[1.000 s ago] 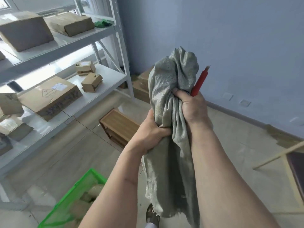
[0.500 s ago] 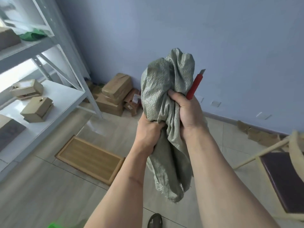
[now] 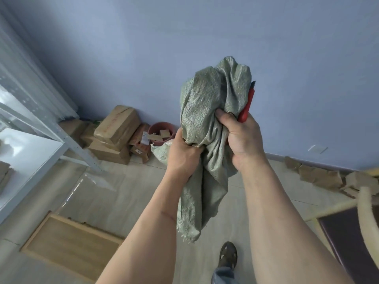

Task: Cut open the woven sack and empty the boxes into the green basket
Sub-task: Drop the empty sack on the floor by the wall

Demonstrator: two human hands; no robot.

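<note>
Sack (image 3: 207,124) held bunched at chest height before the blue wall, hanging limp over the floor, by the head view. Left hand (image 3: 183,155) clenches a fold of the weave; right hand (image 3: 242,138) clamps the upper bundle together with a red utility knife (image 3: 247,107), blade tip upward. Judged light, soft, crushable and apparently empty; gather by bunched folds, away from the blade. Green basket not in view.

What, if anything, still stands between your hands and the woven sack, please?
Nothing visible does: the left hand and right hand both grip the bunched woven sack directly. The right hand also holds the red cutter against it.
</note>
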